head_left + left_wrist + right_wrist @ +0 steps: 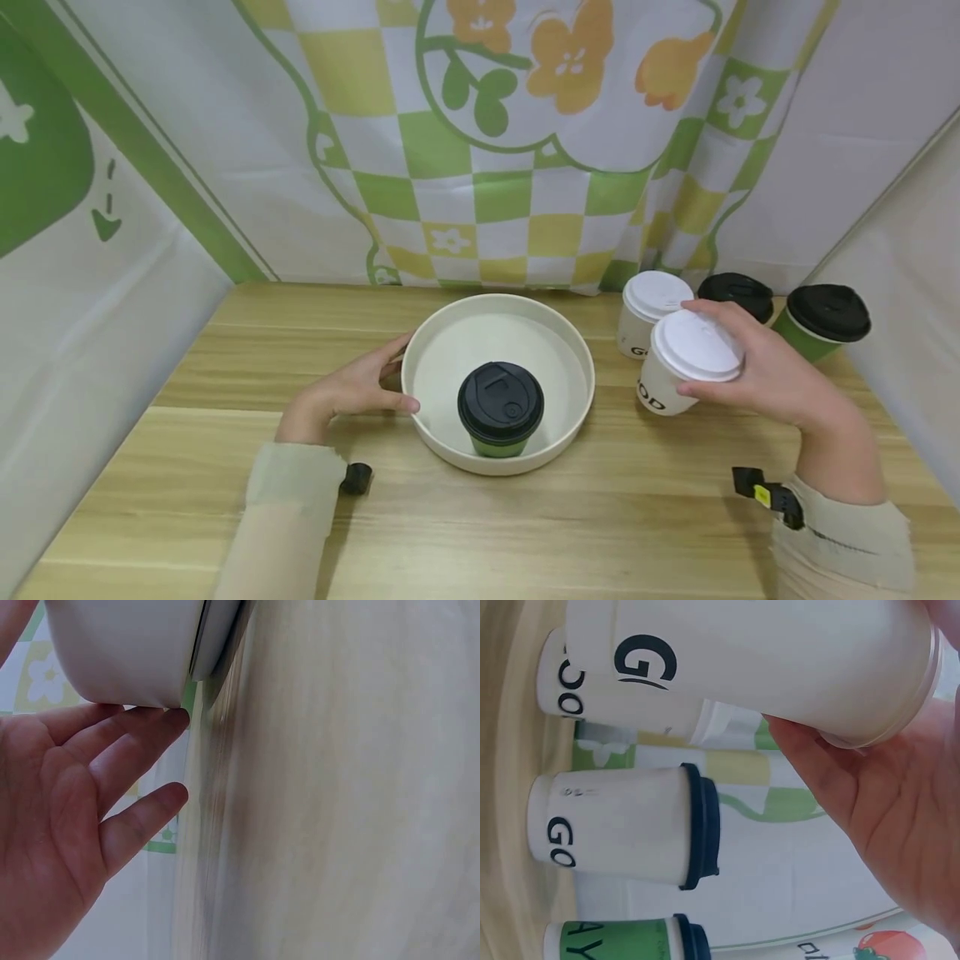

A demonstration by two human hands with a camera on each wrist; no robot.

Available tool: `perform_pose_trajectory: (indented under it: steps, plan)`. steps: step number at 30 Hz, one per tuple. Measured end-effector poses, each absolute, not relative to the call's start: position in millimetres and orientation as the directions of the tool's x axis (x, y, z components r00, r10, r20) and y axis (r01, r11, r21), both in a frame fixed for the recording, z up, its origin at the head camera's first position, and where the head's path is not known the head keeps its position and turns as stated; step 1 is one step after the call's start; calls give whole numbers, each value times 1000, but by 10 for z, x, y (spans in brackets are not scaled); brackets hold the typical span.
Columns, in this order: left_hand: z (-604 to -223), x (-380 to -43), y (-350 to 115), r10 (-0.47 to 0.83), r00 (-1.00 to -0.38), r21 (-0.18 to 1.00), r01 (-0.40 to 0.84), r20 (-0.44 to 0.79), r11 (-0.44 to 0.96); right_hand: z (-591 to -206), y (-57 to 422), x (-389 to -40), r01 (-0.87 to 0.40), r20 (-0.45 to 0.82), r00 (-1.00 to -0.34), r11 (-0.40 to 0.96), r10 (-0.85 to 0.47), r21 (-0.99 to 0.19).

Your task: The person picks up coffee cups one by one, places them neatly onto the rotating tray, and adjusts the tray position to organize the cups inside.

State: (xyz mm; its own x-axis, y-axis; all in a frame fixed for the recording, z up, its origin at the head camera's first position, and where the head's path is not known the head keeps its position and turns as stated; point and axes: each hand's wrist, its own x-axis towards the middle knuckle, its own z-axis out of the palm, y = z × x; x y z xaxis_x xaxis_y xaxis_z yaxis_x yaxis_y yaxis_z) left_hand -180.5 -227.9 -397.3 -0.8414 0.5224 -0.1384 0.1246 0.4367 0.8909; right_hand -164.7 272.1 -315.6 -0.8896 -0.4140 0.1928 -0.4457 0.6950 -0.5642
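My right hand [772, 371] grips a white paper cup [666, 387] with a white lid, thumb and fingers around the lid end. In the right wrist view this cup [757, 660] is upright near the table, with part of its black lettering showing. My left hand [348, 392] is at the left side of a round cream tray [487, 325], thumb near the rim. The left wrist view shows its fairly straight fingers [142, 739] touching the tray's outer wall [124, 652]. Inside the tray stands a green cup with a black lid [501, 402], toward the front.
Behind the held cup stands another white-lidded cup [633, 329]. A white cup with a black lid [622, 821] and a green cup with a black lid [806, 333] stand at the back right. A patterned curtain [495, 200] hangs along the table's back edge.
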Motion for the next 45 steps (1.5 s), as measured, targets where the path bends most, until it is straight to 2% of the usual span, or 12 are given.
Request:
perform_pose_trajectory:
  steps: [12,26,36,40,45]
  plan:
    - [-3919,-1873,-2305,569,-810,892,145,-140,427,-3026,2582,-1562,-476,205,-872,670,-445,-569]
    - [-3847,-2082,-2366,596,-769,880,96,-231,466,-3000,2454,-1550,-504,228,-854,635,-467,-585]
    - [-3826,-2148,-2371,624,-747,874,124,-230,470,-2995,2399,-1549,-507,222,-850,627,-478,-591]
    - [-3775,-2055,-2418,625,-755,851,185,-196,491,-3005,2383,-1566,-512,225,-845,614,-485,-600]
    - [-3703,-1835,-2493,583,-801,803,255,-137,539,-3004,2389,-1566,-520,237,-841,610,-485,-598]
